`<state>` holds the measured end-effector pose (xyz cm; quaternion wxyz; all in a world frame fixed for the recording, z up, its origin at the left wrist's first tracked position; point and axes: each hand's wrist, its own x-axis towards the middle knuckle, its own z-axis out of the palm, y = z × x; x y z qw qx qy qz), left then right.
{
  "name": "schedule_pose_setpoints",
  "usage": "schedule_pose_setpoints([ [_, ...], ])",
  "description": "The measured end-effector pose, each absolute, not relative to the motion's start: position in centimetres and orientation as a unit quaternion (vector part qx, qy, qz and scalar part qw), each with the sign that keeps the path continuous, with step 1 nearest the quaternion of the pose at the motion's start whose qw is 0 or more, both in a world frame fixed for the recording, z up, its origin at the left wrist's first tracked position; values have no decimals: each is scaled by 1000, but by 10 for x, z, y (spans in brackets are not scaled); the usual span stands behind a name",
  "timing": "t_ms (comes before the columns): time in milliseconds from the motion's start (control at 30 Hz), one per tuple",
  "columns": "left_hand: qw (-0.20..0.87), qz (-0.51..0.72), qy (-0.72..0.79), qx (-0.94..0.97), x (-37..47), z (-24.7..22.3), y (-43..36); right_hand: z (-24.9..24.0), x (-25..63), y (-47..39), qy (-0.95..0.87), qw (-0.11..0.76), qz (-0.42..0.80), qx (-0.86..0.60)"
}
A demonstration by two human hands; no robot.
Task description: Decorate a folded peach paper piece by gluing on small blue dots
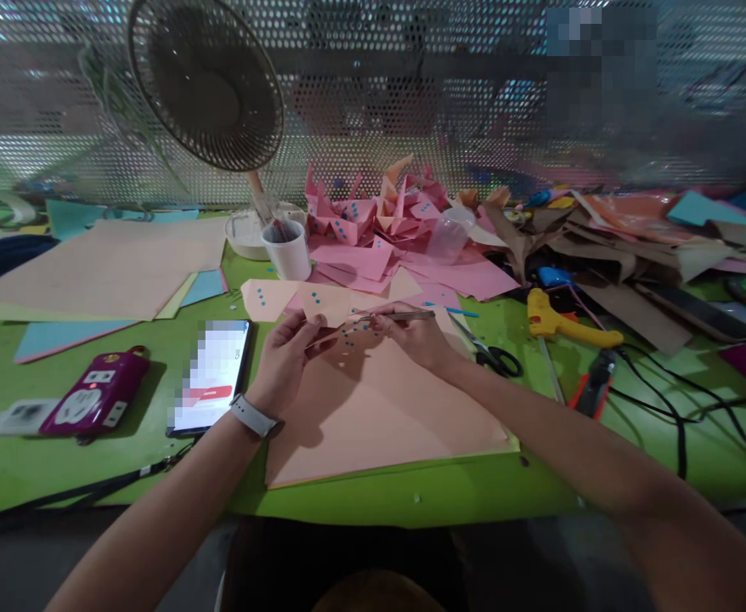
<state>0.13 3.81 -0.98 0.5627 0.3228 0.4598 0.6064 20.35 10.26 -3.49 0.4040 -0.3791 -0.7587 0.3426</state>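
My left hand is closed on a peach paper piece with blue dots, its thumb on top near the dots. In my right hand is a slim metal pair of tweezers, gripped like a pen, with its tip pointing left at the paper's right part. Beneath both hands lies a large peach sheet, with small loose blue dots scattered on it. Another dotted peach piece rests just beyond my left hand. The exact contact at the tweezers' tip is too small to make out.
Black-handled scissors, a yellow glue gun and a red-black cutter lie right. A phone and purple power socket lie left. Behind stand a white cup, a fan and folded pink papers.
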Motion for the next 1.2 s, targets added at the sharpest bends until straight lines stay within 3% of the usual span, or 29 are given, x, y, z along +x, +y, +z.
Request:
schedule_pose_setpoints([
  [1200,569,606,453,323,0,-10,38,-36,201,97,-761,421,344,-355],
])
